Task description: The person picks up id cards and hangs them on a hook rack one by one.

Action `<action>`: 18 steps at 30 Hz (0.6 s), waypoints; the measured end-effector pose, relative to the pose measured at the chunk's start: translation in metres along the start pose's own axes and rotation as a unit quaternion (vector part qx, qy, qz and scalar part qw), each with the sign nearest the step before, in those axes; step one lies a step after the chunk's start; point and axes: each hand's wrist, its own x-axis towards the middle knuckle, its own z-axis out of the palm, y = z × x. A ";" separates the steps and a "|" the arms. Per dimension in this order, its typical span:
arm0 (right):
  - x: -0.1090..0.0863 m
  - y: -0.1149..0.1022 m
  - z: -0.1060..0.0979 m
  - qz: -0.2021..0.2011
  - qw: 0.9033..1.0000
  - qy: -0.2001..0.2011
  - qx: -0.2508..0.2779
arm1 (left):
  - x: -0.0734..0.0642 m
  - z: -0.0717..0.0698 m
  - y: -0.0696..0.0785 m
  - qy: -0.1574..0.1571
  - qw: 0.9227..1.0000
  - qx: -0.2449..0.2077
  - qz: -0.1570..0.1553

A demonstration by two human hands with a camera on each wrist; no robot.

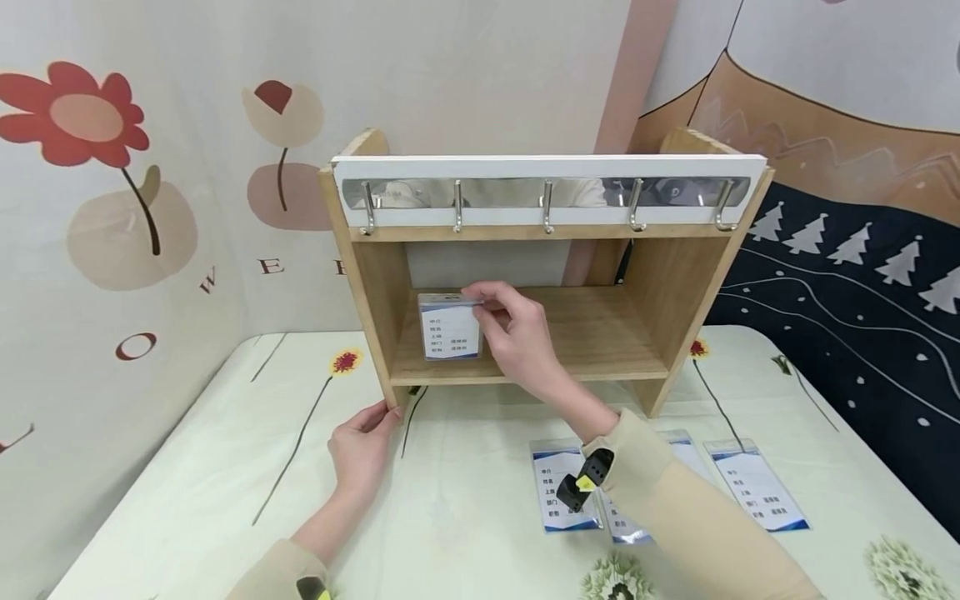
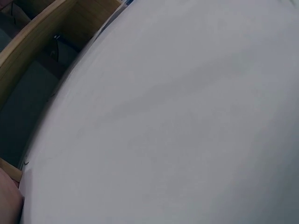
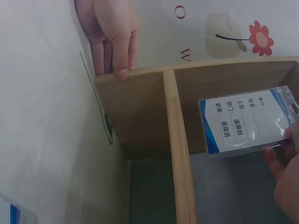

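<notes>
Right hand point(image 1: 519, 337) over badge point(image 1: 444, 327) edge, sleeve point(image 1: 686, 508) part-hiding card point(image 1: 621, 525)

Cards point(image 1: 759, 487) on the table point(image 1: 465, 500), before the shelf point(image 1: 592, 329), toward its right.

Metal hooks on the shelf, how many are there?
5, in one row on the white strip across the front of the shelf: far-left hook, second-left hook, middle hook, second-right hook, far-right hook. None on the strip looks hidden.
</notes>
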 end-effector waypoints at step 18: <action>0.023 -0.016 0.018 -0.116 0.992 0.049 0.028 | 0.001 -0.001 0.000 -0.002 1.000 -0.003 -0.001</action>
